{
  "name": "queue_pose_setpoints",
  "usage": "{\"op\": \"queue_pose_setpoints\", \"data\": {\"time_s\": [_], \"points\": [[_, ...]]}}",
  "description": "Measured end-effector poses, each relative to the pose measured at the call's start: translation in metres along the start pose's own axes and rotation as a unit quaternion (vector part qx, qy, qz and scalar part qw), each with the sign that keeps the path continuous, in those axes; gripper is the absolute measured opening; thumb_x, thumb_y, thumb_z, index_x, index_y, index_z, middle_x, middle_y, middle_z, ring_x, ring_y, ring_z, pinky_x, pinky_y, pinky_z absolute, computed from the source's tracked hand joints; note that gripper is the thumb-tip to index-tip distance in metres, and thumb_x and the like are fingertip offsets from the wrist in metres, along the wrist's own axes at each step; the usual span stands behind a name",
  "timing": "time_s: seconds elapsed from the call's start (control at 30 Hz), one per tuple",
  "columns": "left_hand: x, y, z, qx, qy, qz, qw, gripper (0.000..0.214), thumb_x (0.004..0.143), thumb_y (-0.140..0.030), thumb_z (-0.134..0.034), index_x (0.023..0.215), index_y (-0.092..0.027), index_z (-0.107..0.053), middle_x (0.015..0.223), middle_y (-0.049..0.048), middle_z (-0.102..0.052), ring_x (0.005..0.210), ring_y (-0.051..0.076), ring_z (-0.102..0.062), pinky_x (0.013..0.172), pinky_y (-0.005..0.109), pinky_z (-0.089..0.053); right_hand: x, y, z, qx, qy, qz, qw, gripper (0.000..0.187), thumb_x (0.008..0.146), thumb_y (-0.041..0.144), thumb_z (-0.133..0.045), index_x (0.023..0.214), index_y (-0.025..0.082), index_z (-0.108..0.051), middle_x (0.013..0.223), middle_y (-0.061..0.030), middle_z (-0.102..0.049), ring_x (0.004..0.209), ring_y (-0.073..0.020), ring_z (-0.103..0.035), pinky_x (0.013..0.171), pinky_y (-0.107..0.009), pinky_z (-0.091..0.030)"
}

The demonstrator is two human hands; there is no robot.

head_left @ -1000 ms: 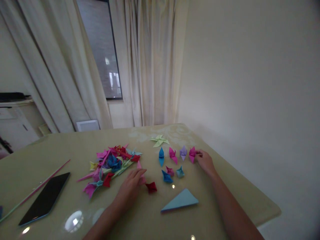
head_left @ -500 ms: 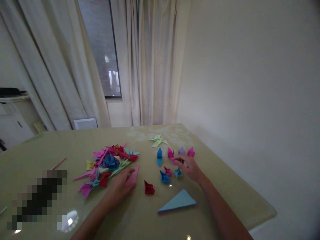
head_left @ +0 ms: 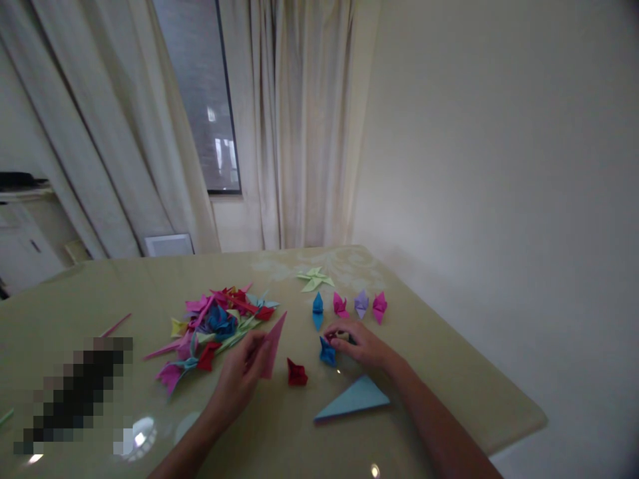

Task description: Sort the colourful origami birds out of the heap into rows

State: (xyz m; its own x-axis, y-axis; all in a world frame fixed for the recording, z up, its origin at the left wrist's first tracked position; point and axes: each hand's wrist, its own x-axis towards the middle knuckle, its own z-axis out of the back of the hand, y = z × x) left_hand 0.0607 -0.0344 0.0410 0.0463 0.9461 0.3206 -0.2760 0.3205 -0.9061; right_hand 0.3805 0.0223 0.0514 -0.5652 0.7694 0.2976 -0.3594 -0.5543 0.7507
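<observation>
My left hand [head_left: 240, 376] is closed on a pink folded paper triangle [head_left: 274, 344], lifted off the table beside a heap of coloured origami pieces [head_left: 219, 326]. My right hand [head_left: 358, 344] lies low over small folded pieces, its fingers curled on a small piece I cannot name, next to a blue folded flower [head_left: 327, 352]. A red folded flower [head_left: 296, 372] sits between my hands. A light blue paper triangle [head_left: 353, 399] lies in front of my right wrist.
A row of folded flowers stands behind my right hand: blue [head_left: 317, 309], pink [head_left: 340, 305], purple [head_left: 361, 303], pink [head_left: 379, 307]. A pale green paper star [head_left: 314, 279] lies further back. A pink stick [head_left: 116, 325] lies at left. The table edge [head_left: 519, 436] runs right; curtains behind.
My right hand left the far-right pink flower and came back left to the small pieces near the blue flower. My left hand picked the pink triangle up off the table.
</observation>
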Motion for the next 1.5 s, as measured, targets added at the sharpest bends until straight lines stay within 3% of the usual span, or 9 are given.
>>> {"op": "queue_pose_setpoints", "data": {"time_s": [0.17,0.3,0.47,0.57,0.7,0.83,0.93,1.33,1.5], "points": [[-0.014,-0.017,-0.024,-0.180,0.063,0.060,0.980,0.039,0.090,-0.057,-0.073,0.089,-0.020,-0.063,0.082,0.0050,-0.072,0.075,0.019,-0.069,0.067,0.028,-0.056,0.000,0.034,-0.001,-0.012,-0.063,0.052,0.997,0.041,0.101,0.059,-0.062,0.113,0.024,-0.077,0.112,-0.0087,-0.075,0.108,-0.0257,-0.068,0.100,-0.041,-0.050],[-0.024,-0.025,-0.040,-0.210,0.109,0.072,0.969,0.040,0.088,-0.057,-0.076,0.089,-0.019,-0.067,0.084,0.0049,-0.071,0.075,0.018,-0.067,0.069,0.028,-0.055,-0.009,0.076,-0.023,0.019,-0.041,0.036,0.998,0.041,0.094,0.060,-0.072,0.104,0.021,-0.078,0.093,-0.0046,-0.074,0.084,-0.0196,-0.067,0.079,-0.030,-0.052],[-0.031,-0.027,-0.047,-0.221,0.127,0.063,0.965,0.039,0.086,-0.056,-0.078,0.088,-0.019,-0.067,0.085,0.0045,-0.071,0.080,0.018,-0.067,0.072,0.028,-0.054,-0.030,0.100,-0.053,0.050,-0.116,-0.009,0.992,0.023,0.096,0.044,-0.073,0.090,0.022,-0.076,0.081,-0.0010,-0.072,0.077,-0.0172,-0.065,0.074,-0.027,-0.050],[-0.036,-0.027,-0.048,-0.202,0.174,0.039,0.963,0.034,0.090,-0.052,-0.075,0.092,-0.020,-0.067,0.090,0.0055,-0.073,0.085,0.020,-0.069,0.078,0.031,-0.055,-0.043,0.102,-0.053,0.050,-0.148,-0.031,0.987,0.015,0.098,0.037,-0.070,0.094,0.023,-0.074,0.086,-0.0011,-0.073,0.082,-0.0181,-0.067,0.079,-0.028,-0.051],[-0.046,-0.021,-0.055,0.007,0.214,-0.041,0.976,0.016,0.095,-0.036,-0.068,0.103,-0.022,-0.070,0.099,0.0064,-0.073,0.086,0.020,-0.067,0.081,0.031,-0.055,-0.057,0.096,-0.029,0.017,-0.175,-0.057,0.983,0.018,0.102,0.034,-0.062,0.103,0.024,-0.076,0.098,-0.0045,-0.074,0.091,-0.0204,-0.067,0.080,-0.029,-0.050],[-0.054,-0.014,-0.066,0.189,0.265,-0.075,0.943,0.030,0.091,-0.028,-0.072,0.120,-0.024,-0.069,0.121,0.0110,-0.070,0.108,0.027,-0.067,0.095,0.038,-0.054,-0.069,0.085,0.000,-0.028,-0.148,-0.085,0.985,0.020,0.101,0.036,-0.063,0.103,0.024,-0.079,0.096,-0.0054,-0.075,0.089,-0.0212,-0.067,0.080,-0.030,-0.050],[-0.055,-0.013,-0.072,0.249,0.291,-0.080,0.920,0.016,0.099,-0.026,-0.061,0.110,-0.023,-0.071,0.116,0.0103,-0.071,0.109,0.026,-0.067,0.097,0.038,-0.053,-0.075,0.077,0.012,-0.048,-0.139,-0.108,0.983,0.022,0.100,0.038,-0.065,0.102,0.022,-0.080,0.096,-0.0063,-0.076,0.087,-0.0216,-0.067,0.079,-0.031,-0.051],[-0.048,0.001,-0.062,0.208,0.241,-0.067,0.946,0.011,0.093,-0.027,-0.065,0.101,-0.024,-0.071,0.103,0.0070,-0.073,0.094,0.023,-0.067,0.084,0.033,-0.051,-0.072,0.065,-0.008,-0.014,-0.045,-0.142,0.989,0.021,0.097,0.037,-0.065,0.095,0.024,-0.081,0.095,-0.0045,-0.079,0.091,-0.0240,-0.071,0.086,-0.035,-0.054],[-0.047,0.004,-0.065,0.176,0.222,0.002,0.959,0.030,0.086,-0.023,-0.070,0.115,-0.023,-0.063,0.088,0.0017,-0.074,0.078,0.020,-0.067,0.073,0.029,-0.049,-0.070,0.061,-0.007,-0.007,-0.040,-0.146,0.988,0.023,0.098,0.037,-0.062,0.095,0.023,-0.081,0.096,-0.0049,-0.079,0.093,-0.0245,-0.072,0.085,-0.034,-0.054]]}}
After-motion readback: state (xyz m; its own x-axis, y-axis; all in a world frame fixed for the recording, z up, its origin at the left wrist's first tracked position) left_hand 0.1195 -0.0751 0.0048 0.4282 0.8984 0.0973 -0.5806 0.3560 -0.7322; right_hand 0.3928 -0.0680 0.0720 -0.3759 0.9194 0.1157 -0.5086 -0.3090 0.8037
